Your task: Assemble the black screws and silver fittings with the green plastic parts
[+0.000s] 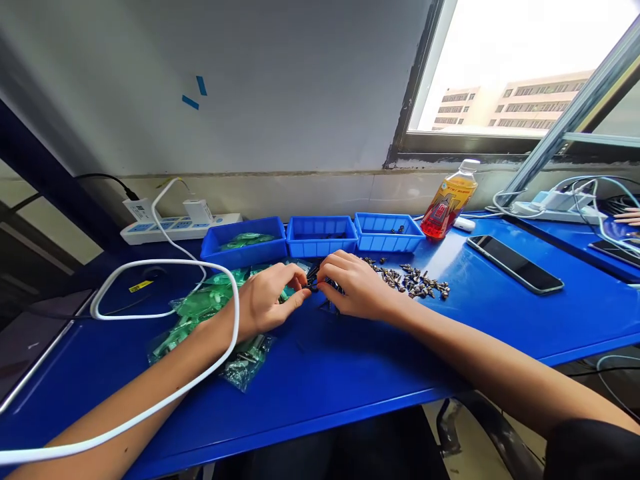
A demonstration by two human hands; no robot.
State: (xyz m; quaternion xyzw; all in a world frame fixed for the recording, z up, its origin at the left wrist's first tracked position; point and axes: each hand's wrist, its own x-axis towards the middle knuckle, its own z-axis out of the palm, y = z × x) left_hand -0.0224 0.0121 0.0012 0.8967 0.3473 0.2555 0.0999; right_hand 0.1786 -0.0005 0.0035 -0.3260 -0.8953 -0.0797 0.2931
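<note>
My left hand [274,297] and my right hand [354,283] meet over the middle of the blue table, thumbs and fingers closed in a pinch. Small dark pieces [313,275] show at the fingertips, too small and covered to name. Beside and beneath my left wrist lie green-tinted plastic bags [203,303] of small parts. A clear bag [245,363] of metal-looking parts is nearer the front. Right of my right hand spreads a loose heap of small screws [420,283]. More dark thin pieces lie partly hidden under my right fingers.
Three blue bins [323,247] line the back. A drink bottle [447,203], a phone [515,263] and power strips [183,227] stand around them. A white cable [235,320] loops across my left forearm. Another person's hand [629,217] shows at far right.
</note>
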